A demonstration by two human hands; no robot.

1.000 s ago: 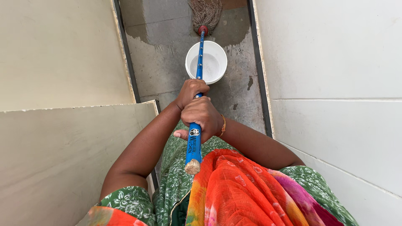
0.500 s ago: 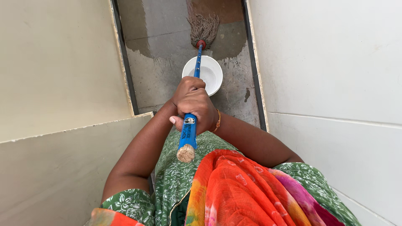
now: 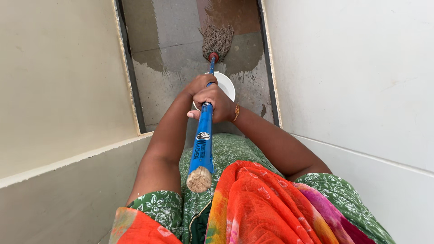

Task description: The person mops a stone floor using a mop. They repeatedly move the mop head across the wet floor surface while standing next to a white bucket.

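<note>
Mop (image 3: pixel 202 144): one, blue-handled, clenched by both hands, left hand (image 3: pixel 199 84) ahead of right hand (image 3: pixel 218 105); its string head (image 3: pixel 217 39) rests on the wet floor (image 3: pixel 169 77). One white bucket (image 3: pixel 227 86) stands just behind the hands. Walls (image 3: pixel 352 68) flank the narrow floor strip closely.

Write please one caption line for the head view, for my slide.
Both hands, left hand ahead of right hand, grip a blue mop handle above a white bucket.
</note>
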